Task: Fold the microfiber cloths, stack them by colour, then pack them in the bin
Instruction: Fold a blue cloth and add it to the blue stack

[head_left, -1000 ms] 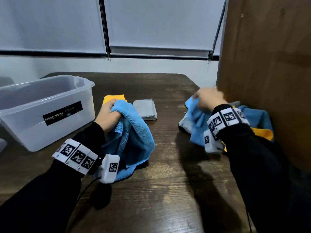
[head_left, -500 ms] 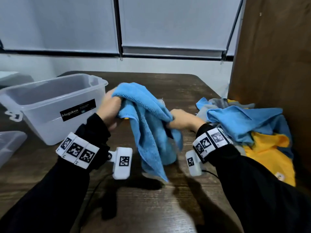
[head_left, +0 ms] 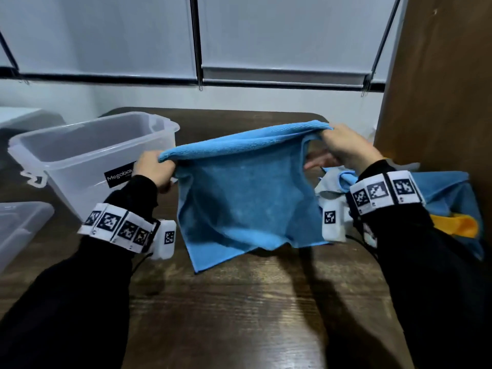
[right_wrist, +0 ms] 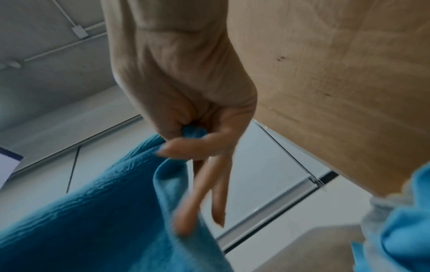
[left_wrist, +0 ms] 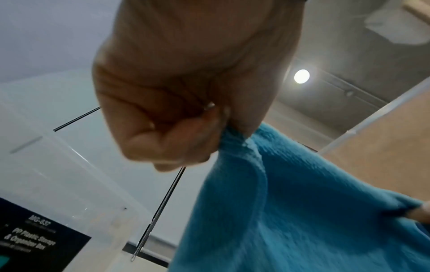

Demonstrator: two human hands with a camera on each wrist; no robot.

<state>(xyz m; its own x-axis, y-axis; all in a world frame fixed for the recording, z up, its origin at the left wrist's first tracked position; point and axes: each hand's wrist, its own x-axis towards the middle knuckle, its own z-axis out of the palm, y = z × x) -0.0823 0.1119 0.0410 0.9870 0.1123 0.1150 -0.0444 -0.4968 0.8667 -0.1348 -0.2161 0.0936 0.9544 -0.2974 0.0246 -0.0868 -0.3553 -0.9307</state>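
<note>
A blue microfiber cloth [head_left: 245, 198] hangs spread out above the dark wooden table [head_left: 239, 315], held up by its top edge. My left hand [head_left: 154, 169] pinches its left top corner; the left wrist view shows curled fingers [left_wrist: 177, 139] gripping the blue cloth [left_wrist: 291, 211]. My right hand [head_left: 343, 147] pinches the right top corner between thumb and forefinger, and in the right wrist view two other fingers [right_wrist: 216, 193] point down beside the blue cloth [right_wrist: 104, 220]. A clear plastic bin [head_left: 93, 155] with a black label stands at the left.
A heap of unfolded blue, grey and yellow cloths [head_left: 447, 209] lies at the right against a wooden panel [head_left: 439, 89]. A clear lid [head_left: 18, 227] lies at the far left. Window blinds [head_left: 239, 35] hang behind the table.
My right hand left the heap and took hold of the blue cloth. Both hands then moved apart and lifted, spreading the bunched cloth out flat in the air.
</note>
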